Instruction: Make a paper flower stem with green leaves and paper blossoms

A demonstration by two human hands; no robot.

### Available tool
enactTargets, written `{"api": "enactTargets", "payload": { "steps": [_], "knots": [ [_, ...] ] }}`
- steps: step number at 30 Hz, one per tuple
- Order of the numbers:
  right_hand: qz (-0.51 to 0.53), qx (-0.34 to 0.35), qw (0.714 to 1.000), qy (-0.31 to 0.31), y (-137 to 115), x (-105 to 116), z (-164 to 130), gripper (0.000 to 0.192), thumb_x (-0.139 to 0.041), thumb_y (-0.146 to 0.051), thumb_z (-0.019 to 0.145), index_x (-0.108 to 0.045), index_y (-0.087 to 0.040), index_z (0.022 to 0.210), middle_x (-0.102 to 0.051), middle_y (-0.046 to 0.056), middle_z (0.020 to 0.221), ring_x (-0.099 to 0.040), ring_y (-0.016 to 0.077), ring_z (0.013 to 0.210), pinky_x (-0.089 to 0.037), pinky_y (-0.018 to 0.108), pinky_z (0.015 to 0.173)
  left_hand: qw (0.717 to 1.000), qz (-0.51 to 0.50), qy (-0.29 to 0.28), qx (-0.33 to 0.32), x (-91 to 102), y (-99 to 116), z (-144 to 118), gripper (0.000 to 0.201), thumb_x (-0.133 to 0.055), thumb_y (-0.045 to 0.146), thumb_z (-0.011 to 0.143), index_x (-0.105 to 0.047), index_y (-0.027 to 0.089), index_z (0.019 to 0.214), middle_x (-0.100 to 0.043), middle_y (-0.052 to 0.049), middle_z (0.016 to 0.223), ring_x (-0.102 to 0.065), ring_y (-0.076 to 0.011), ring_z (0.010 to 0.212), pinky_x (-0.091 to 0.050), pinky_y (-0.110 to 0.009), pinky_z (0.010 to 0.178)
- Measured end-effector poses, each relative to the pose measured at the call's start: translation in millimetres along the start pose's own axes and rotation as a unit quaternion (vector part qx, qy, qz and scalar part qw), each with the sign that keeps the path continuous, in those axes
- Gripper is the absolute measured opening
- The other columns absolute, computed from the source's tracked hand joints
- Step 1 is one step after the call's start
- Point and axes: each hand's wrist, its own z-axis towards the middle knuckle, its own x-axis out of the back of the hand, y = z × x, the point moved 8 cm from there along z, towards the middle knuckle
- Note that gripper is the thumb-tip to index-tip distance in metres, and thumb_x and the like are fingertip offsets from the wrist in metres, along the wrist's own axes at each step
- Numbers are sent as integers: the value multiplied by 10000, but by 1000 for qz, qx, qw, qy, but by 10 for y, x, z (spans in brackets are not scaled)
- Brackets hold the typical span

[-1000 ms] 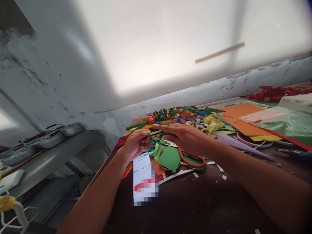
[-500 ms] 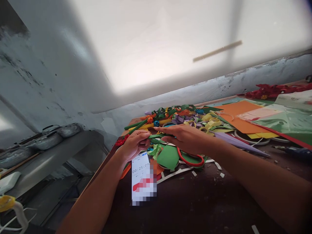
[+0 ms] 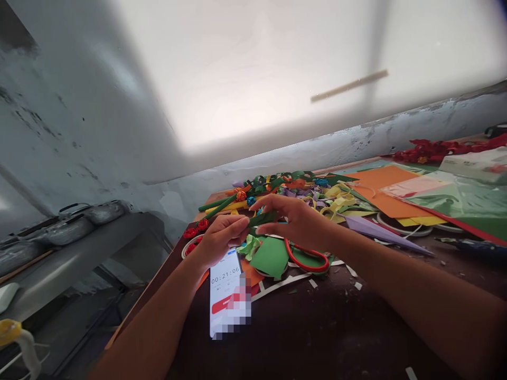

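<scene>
Head view: hands are meeting at frame centre over a dark tabletop (image 3: 317, 327). Left hand (image 3: 219, 240) and right hand (image 3: 295, 221) are each pinching one end of a narrow dark green paper strip (image 3: 262, 218), keeping it stretched between them, clear of the heap of coloured paper scraps (image 3: 317, 192) behind. Red-handled scissors (image 3: 307, 258) and a white phone showing a timer (image 3: 226, 287) are lying just below, within reach.

We see a glaring, washed-out wall (image 3: 277, 68) up top, soft focus, a dim worktop (image 3: 317, 327) below, and edges bent by the lens.
</scene>
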Motion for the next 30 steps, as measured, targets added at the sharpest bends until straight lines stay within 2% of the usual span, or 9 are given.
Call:
{"api": "enactTargets", "payload": {
  "steps": [3, 7, 14, 18, 20, 23, 25, 27, 30],
  "knots": [
    [186, -25, 982, -16, 64, 33, 31, 337, -778, -376, 835, -769, -192, 1117, -776, 55, 947, -707, 159, 826, -570, 312, 797, 999, -45, -2, -3, 72, 10, -41, 532, -712, 514, 846, -455, 160, 545, -281, 65, 529, -234, -63, 481, -161, -273, 489],
    [214, -38, 976, -27, 82, 25, 23, 321, -813, -342, 806, -795, -231, 1107, -806, 52, 972, -730, 172, 857, -589, 328, 842, 997, -75, -24, 11, 56, -15, -79, 507, -719, 475, 843, -455, 161, 544, -345, 45, 520, -277, -68, 478, -199, -278, 501],
    [98, 30, 995, 18, -37, -67, -56, 357, -827, -309, 787, -787, -238, 1135, -800, 43, 960, -739, 192, 838, -613, 325, 780, 999, -7, -36, 10, -73, 40, -55, 547, -723, 564, 821, -439, 180, 556, -311, 61, 522, -230, -69, 474, -135, -279, 475],
    [6, 35, 998, 46, -40, -35, -58, 204, -780, -271, 838, -814, -244, 1037, -790, 42, 927, -728, 190, 819, -587, 292, 722, 1000, 14, -27, -5, -83, 48, -19, 544, -709, 582, 825, -454, 178, 565, -323, 59, 539, -224, -65, 476, -134, -267, 458],
    [-39, 27, 996, 75, -24, 46, -53, 257, -773, -260, 845, -788, -233, 1100, -776, 44, 932, -711, 186, 820, -576, 297, 735, 999, 24, -2, -24, -36, 39, 18, 547, -709, 592, 820, -454, 181, 565, -316, 60, 540, -235, -66, 473, -143, -257, 452],
    [-156, 83, 975, 138, -170, 186, -92, 352, -823, -282, 804, -743, -204, 1138, -723, 56, 989, -665, 191, 878, -544, 327, 821, 994, 62, 69, -59, 112, 37, 67, 524, -701, 576, 835, -513, 166, 567, -353, 43, 540, -276, -72, 473, -165, -245, 451],
    [-176, 111, 974, 85, -274, 99, -107, 200, -794, -299, 838, -744, -202, 1005, -711, 46, 961, -654, 184, 869, -529, 318, 818, 990, 64, 109, -70, 202, 34, 82, 509, -708, 541, 844, -531, 161, 555, -333, 46, 521, -276, -70, 458, -165, -238, 442],
    [-142, 101, 982, -68, -336, -167, -136, 60, -739, -266, 887, -738, -206, 895, -718, 24, 884, -658, 162, 796, -525, 277, 735, 988, 54, 123, -73, 244, 30, 87, 499, -701, 489, 869, -529, 154, 541, -311, 52, 501, -270, -62, 441, -169, -228, 433],
    [-133, 53, 952, -269, -454, -557, -305, 63, -689, -230, 926, -749, -239, 943, -741, 13, 911, -682, 163, 793, -518, 268, 713, 985, 57, 141, -84, 271, 58, 76, 453, -624, 344, 954, -539, 126, 566, -329, 65, 481, -279, -32, 423, -176, -204, 451]
  ]
}}
